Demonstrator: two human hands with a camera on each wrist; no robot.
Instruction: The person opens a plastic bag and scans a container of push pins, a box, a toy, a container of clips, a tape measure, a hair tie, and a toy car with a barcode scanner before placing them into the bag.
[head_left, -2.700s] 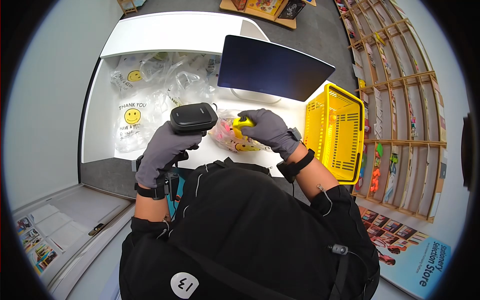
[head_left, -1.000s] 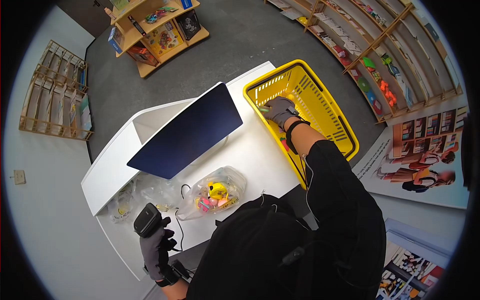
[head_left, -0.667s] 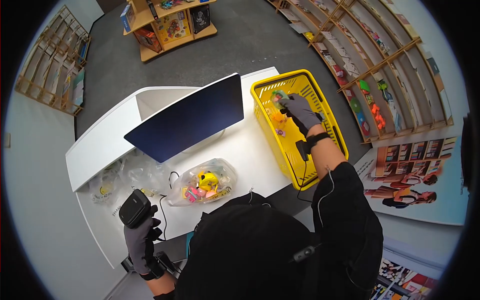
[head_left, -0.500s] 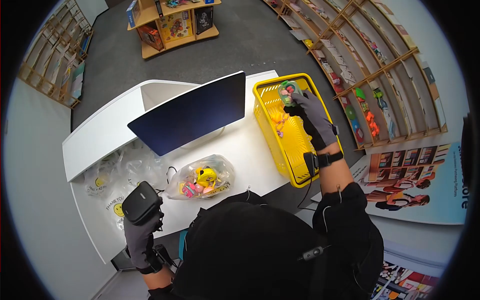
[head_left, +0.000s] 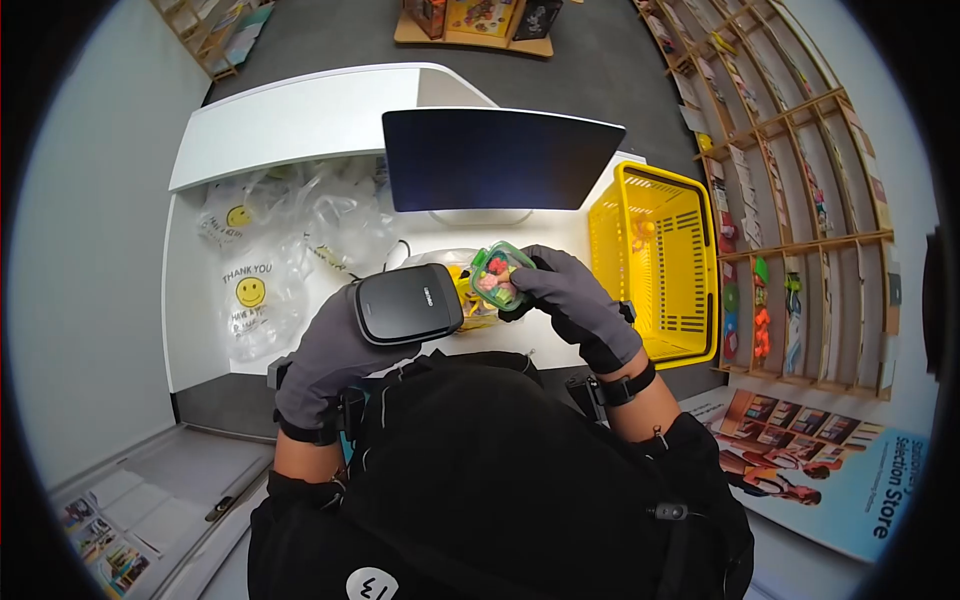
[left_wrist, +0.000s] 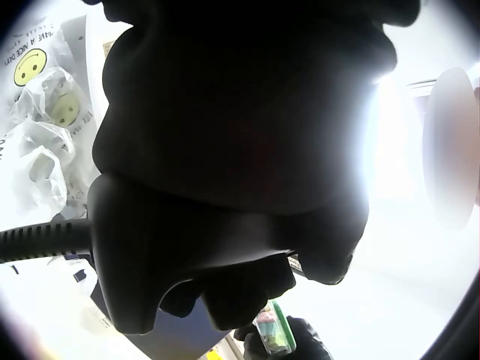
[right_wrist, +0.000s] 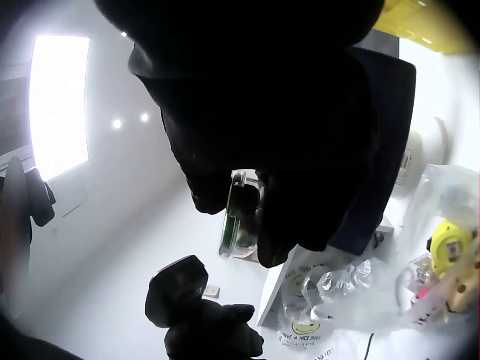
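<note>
My gloved left hand (head_left: 330, 345) grips a black handheld barcode scanner (head_left: 410, 303), its head turned toward the right hand. Between the thumb and fingers of my gloved right hand (head_left: 575, 300) is a small clear plastic box (head_left: 497, 277) with a green rim and colourful little pieces inside. The box is held up close beside the scanner head, over the counter. Behind both, partly hidden in the head view, lies an open plastic bag (right_wrist: 431, 196). A yellow tape measure (right_wrist: 448, 246) and pink items show in it in the right wrist view.
A yellow shopping basket (head_left: 603, 235) with a few items inside stands right on the white counter (head_left: 545, 345). A dark monitor (head_left: 500, 160) stands at the back. Smiley-face plastic bags (head_left: 265, 320) lie to the left. Shelves (head_left: 770, 240) line the right wall.
Earlier the right hand set the yellow tape measure into the bag. It then lifted the clear box from the basket and carried it left. The left hand brought the scanner toward the middle.
</note>
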